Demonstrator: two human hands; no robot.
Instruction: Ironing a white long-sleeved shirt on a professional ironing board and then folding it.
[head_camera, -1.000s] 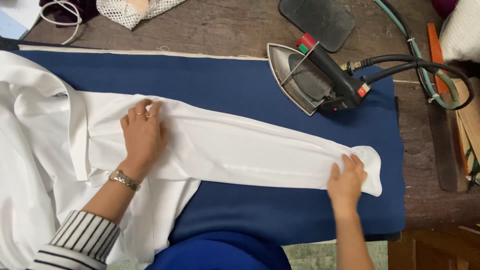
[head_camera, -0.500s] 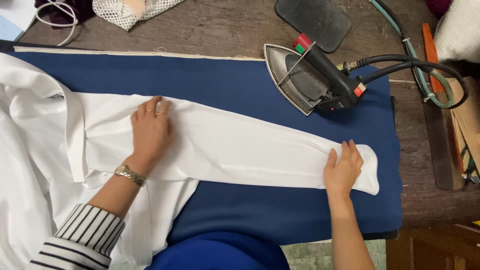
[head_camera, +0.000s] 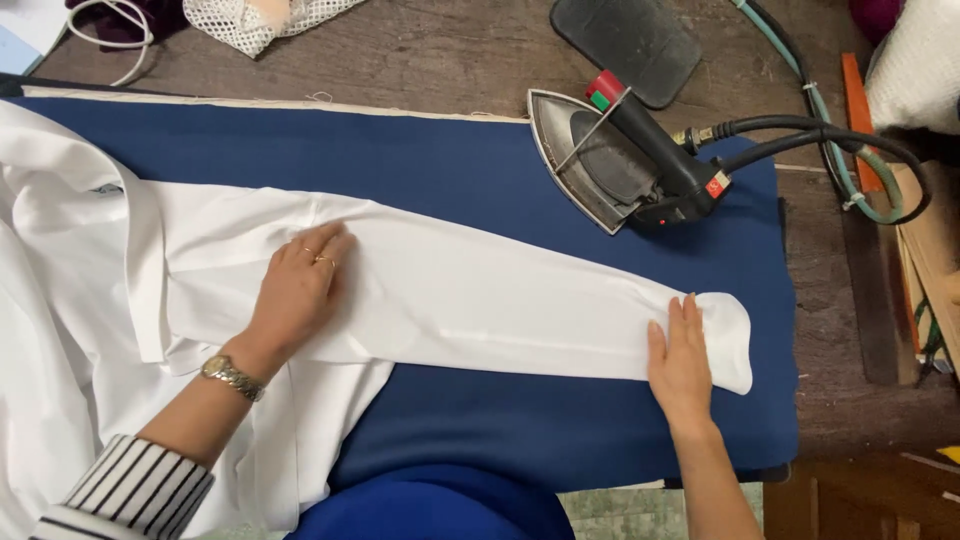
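Note:
A white shirt (head_camera: 90, 330) lies on a blue ironing pad (head_camera: 420, 165), its long sleeve (head_camera: 500, 295) stretched to the right. My left hand (head_camera: 298, 287) rests flat on the sleeve near the shoulder, fingers slightly spread. My right hand (head_camera: 680, 355) presses flat on the cuff end of the sleeve, near the pad's right side. Neither hand grips anything. A black steam iron (head_camera: 625, 160) with a metal soleplate lies tilted on the pad beyond the sleeve, apart from both hands.
The pad sits on a worn wooden table (head_camera: 450, 50). A black rubber mat (head_camera: 625, 45) lies behind the iron, whose hose and cable (head_camera: 850, 150) loop off right. White mesh fabric (head_camera: 255, 20) and a white cord (head_camera: 110, 25) lie at the far left.
My left hand has slid right along the sleeve, away from the shoulder. My right hand stays on the cuff end. The iron has not moved.

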